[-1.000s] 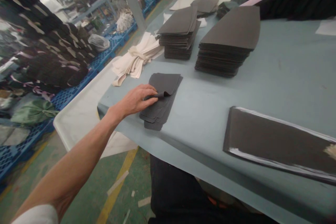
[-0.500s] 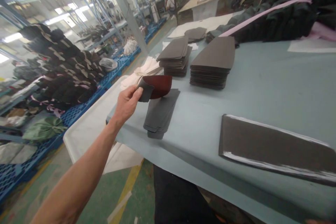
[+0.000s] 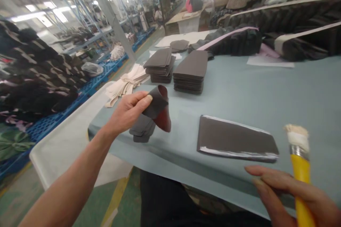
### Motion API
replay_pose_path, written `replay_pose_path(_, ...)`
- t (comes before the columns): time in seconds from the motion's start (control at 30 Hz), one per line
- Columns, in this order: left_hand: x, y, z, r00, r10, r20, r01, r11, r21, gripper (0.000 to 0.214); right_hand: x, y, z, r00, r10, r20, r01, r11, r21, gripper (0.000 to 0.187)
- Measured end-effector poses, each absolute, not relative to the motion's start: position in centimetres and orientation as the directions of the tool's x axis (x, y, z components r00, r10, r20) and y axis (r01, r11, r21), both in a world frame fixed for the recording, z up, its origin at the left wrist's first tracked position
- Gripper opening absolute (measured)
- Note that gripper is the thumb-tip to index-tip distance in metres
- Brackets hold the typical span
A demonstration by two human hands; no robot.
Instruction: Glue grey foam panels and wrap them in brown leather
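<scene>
My left hand (image 3: 130, 110) pinches the edge of a thin dark grey piece (image 3: 157, 105) with a reddish-brown underside; it curls in the air. Below it lies a small pile of grey pieces (image 3: 142, 129), partly hidden by the hand. At the lower right, my right hand (image 3: 295, 195) holds a paintbrush (image 3: 301, 168) with a yellow handle and pale, white-coated bristles pointing up. Its thumb and forefinger are stretched toward the left. A flat dark panel (image 3: 237, 137) lies between the hands, with wet-looking white strips along its two long edges.
Two stacks of dark pieces, a left stack (image 3: 160, 64) and a right stack (image 3: 190, 72), stand farther back on the blue-green table (image 3: 266, 92). Pale cloth strips (image 3: 128, 81) lie at the left edge. Bundled black material (image 3: 234, 40) lines the back. Blue pallets (image 3: 106, 74) stand beyond.
The grey piece in my left hand has curled more and hangs lower. My right hand has come into view with the paintbrush. The camera view has shifted to the right.
</scene>
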State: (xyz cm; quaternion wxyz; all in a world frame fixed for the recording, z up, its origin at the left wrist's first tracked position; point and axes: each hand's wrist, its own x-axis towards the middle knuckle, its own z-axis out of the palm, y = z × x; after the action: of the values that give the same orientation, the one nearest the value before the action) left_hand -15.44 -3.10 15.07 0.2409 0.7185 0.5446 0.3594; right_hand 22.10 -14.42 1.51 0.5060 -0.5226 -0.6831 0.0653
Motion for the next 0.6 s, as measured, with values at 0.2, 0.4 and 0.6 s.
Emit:
replay_pose_path(0.2, -10.9, -4.4, 17.2, 0.428, 0.902, 0.056, 0.544, -0.307, 0.781, 0.041, 19.5, -11.4, 7.9, -0.089, 0.661, 0.745, 0.749, 0.538, -0.388, 0.013)
replay_pose_path(0.4, -7.6, -5.3, 17.7, 0.641, 0.766, -0.041, 0.469, -0.349, 0.812, 0.035, 18.3, -9.4, 10.7, -0.080, 0.721, 0.688, 0.634, 0.569, -0.523, 0.030)
replay_pose_path(0.6, -4.9, -5.2, 17.2, 0.734, 0.677, -0.053, 0.392, -0.359, 0.847, 0.032, 18.0, -9.5, 12.0, -0.145, 0.755, 0.640, 0.499, 0.614, -0.612, 0.031)
